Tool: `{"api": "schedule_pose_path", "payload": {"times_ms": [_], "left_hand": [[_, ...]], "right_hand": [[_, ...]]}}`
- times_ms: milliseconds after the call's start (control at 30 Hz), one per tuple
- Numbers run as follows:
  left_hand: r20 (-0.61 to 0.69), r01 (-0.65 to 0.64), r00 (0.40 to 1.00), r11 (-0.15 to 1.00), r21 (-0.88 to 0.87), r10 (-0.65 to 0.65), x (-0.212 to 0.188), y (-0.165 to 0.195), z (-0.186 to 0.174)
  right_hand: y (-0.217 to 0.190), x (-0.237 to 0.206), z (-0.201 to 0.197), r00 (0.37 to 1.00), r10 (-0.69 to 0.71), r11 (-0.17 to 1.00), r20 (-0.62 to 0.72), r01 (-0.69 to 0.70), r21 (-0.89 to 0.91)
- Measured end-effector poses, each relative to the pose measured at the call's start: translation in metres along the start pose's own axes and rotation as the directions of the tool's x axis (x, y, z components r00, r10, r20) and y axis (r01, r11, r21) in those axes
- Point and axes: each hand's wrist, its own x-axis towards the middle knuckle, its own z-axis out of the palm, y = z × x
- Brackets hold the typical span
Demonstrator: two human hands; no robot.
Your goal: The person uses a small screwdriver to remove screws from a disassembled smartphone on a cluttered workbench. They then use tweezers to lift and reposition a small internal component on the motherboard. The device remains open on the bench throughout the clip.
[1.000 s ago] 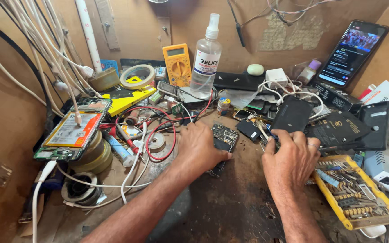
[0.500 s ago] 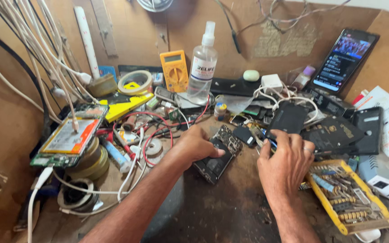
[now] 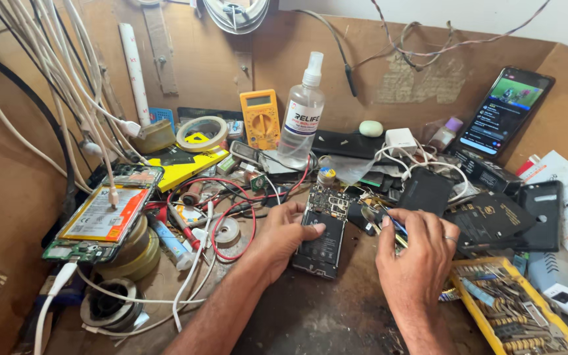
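Phone (image 3: 322, 238), opened and lying flat on the bench, looks light, stiff and fragile; left hand (image 3: 283, 236) clasps its edge, safest there, while right hand (image 3: 410, 255) pinches tweezers (image 3: 389, 227) just beside.

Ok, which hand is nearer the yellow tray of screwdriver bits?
Right. The right hand sits just left of the yellow tray of screwdriver bits, holding a small tool. The left hand is further left, on the opened black phone.

Opened phone (image 3: 322, 235), flat on bench
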Motion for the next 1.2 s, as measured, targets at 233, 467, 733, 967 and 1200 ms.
{"api": "schedule_pose_path", "payload": {"times_ms": [233,467,733,967,1200], "left_hand": [[0.001,-0.044,0.999,0.999,-0.023,0.044,-0.002,-0.006,-0.001],[-0.016,-0.051,0.999,0.999,-0.020,0.050,-0.003,-0.008,0.000],[-0.055,-0.043,0.998,0.998,-0.050,0.040,0.001,-0.011,-0.003],[-0.063,-0.062,0.996,0.997,-0.049,0.059,0.002,-0.015,-0.004],[-0.069,-0.054,0.996,0.999,-0.001,0.054,0.001,-0.013,-0.002]], "right_hand": [[-0.011,-0.003,0.003,0.996,0.064,0.967,0.059,-0.077,0.243],[-0.011,-0.006,0.018,0.847,0.283,0.656,0.450,-0.514,0.553],[-0.011,-0.013,0.018,0.801,0.270,0.586,0.534,-0.577,0.569],[-0.018,-0.016,0.019,0.816,0.236,0.584,0.527,-0.553,0.595],[-0.016,-0.017,0.021,0.817,0.217,0.569,0.534,-0.550,0.611]]}}
